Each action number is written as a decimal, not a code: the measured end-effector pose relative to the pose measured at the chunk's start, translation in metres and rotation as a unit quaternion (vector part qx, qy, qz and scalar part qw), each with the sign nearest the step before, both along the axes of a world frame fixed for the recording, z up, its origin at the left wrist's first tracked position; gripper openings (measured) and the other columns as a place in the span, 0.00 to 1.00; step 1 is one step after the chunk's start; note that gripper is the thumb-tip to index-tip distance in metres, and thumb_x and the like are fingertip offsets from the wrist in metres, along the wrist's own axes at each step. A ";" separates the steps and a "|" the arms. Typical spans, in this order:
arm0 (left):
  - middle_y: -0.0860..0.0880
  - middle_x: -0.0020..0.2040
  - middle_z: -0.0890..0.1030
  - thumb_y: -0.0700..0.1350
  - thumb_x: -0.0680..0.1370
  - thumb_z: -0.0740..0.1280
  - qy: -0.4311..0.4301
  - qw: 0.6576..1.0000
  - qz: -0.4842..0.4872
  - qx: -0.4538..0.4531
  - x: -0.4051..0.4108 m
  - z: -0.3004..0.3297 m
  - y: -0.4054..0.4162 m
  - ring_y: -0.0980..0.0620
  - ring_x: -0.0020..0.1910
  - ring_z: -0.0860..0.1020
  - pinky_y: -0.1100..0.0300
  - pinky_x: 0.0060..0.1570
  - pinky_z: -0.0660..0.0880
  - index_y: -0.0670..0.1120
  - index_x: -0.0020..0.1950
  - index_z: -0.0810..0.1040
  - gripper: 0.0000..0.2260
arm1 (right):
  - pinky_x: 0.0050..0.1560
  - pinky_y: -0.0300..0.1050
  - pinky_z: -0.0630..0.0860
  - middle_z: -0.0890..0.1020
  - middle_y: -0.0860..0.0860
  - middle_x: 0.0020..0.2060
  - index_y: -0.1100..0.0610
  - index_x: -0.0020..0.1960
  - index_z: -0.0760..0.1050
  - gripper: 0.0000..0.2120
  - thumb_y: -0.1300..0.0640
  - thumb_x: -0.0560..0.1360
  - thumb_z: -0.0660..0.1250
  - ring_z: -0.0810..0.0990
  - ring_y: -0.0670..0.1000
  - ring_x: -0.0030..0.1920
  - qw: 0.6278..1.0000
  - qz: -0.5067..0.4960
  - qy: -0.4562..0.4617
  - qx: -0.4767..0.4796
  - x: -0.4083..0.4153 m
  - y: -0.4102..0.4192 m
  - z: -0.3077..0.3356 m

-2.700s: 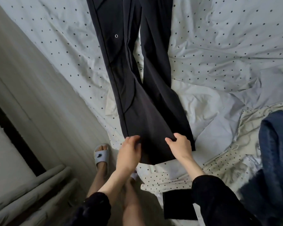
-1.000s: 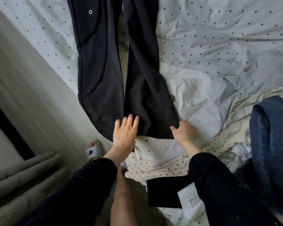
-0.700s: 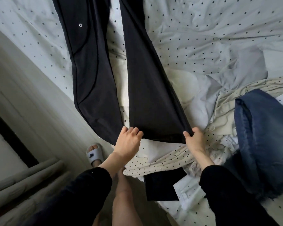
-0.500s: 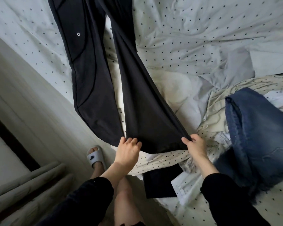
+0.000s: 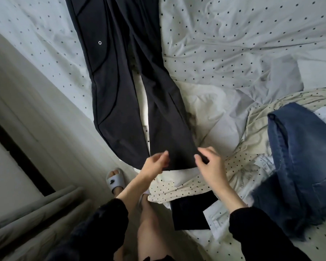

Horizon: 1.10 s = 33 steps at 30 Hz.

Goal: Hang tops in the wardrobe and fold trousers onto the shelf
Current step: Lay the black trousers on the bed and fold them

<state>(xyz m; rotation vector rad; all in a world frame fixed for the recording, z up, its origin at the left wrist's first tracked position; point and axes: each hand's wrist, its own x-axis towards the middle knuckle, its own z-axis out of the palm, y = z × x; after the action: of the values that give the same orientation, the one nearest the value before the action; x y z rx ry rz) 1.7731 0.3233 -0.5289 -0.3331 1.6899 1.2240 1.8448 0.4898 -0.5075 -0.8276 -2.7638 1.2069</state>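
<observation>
Black trousers [image 5: 120,81] lie flat on dotted bedsheet [image 5: 233,44]. Left hand [image 5: 154,164] and right hand [image 5: 209,166] both pinch right leg hem, at sheet's near edge. Folding step; next likely lay leg over leg.

A bed in dotted white sheets [image 5: 233,44] stands beside pale flooring [image 5: 36,110].

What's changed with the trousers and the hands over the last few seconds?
The right leg of the black trousers was pulled out rightward, then swung back toward the left leg. The left hand, flat a second ago, and the right hand now both pinch its hem. The blue jeans stayed put.
</observation>
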 end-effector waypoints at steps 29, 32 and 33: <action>0.44 0.43 0.83 0.38 0.73 0.68 -0.056 0.990 0.101 0.085 -0.021 -0.012 -0.112 0.49 0.42 0.81 0.57 0.50 0.77 0.38 0.50 0.79 0.07 | 0.63 0.51 0.73 0.79 0.55 0.58 0.61 0.65 0.72 0.24 0.45 0.77 0.63 0.78 0.55 0.59 0.842 -0.150 -0.370 -0.362 -0.068 -0.081 -0.058; 0.45 0.44 0.83 0.36 0.77 0.64 -0.064 0.988 0.132 0.058 -0.016 -0.013 -0.117 0.51 0.42 0.81 0.61 0.45 0.77 0.37 0.53 0.78 0.07 | 0.61 0.47 0.74 0.82 0.55 0.50 0.62 0.58 0.76 0.19 0.52 0.73 0.71 0.81 0.53 0.50 0.786 -0.134 -0.400 -0.453 -0.069 -0.080 -0.048; 0.44 0.45 0.82 0.36 0.78 0.64 -0.059 0.987 0.140 0.051 -0.016 -0.013 -0.118 0.52 0.42 0.81 0.62 0.45 0.77 0.38 0.53 0.78 0.07 | 0.59 0.45 0.73 0.81 0.55 0.50 0.62 0.56 0.76 0.16 0.54 0.73 0.71 0.79 0.51 0.50 0.800 -0.128 -0.384 -0.444 -0.069 -0.077 -0.047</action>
<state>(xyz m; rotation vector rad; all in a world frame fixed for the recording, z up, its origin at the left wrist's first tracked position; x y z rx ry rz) 1.7567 0.2056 -0.5420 -0.5844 1.5072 1.4611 1.7758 0.4125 -0.5543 -2.0625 -2.1838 2.5921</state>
